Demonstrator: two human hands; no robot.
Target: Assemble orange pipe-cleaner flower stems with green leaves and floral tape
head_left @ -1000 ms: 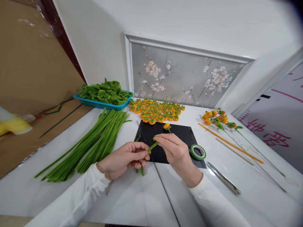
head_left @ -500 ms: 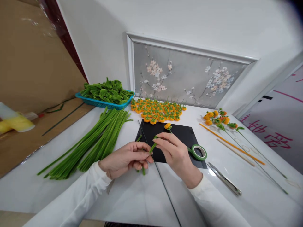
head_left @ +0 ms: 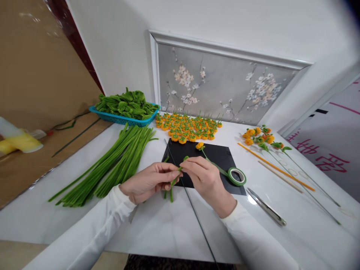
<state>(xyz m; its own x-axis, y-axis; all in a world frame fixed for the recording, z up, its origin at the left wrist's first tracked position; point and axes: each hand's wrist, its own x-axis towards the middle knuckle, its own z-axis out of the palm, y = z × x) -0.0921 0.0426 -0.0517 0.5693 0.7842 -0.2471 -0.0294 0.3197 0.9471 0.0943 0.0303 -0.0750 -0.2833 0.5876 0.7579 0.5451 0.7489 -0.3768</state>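
Observation:
My left hand (head_left: 150, 181) and my right hand (head_left: 204, 177) meet over the near edge of a black mat (head_left: 215, 154), both pinching one short green pipe cleaner (head_left: 172, 184). Its ends hang down below my left fingers. A long thin dark wire (head_left: 191, 204) lies on the white table (head_left: 157, 228) under my hands, running toward me. Just beyond my right hand lies an orange pompom flower (head_left: 200, 145) with a green stem leading to a roll of green tape (head_left: 237, 176).
A bundle of long green pipe cleaners (head_left: 112, 165) lies at left, with a blue basket of green leaves (head_left: 125, 109) behind it. Several orange pompom buds (head_left: 187, 129) cluster at the back. Finished flower stems (head_left: 264, 140), orange sticks (head_left: 275, 168) and metal tweezers (head_left: 266, 207) lie at right.
My hands have drawn closer together on the green pipe cleaner, so less of it shows between them. The view has tilted slightly downward.

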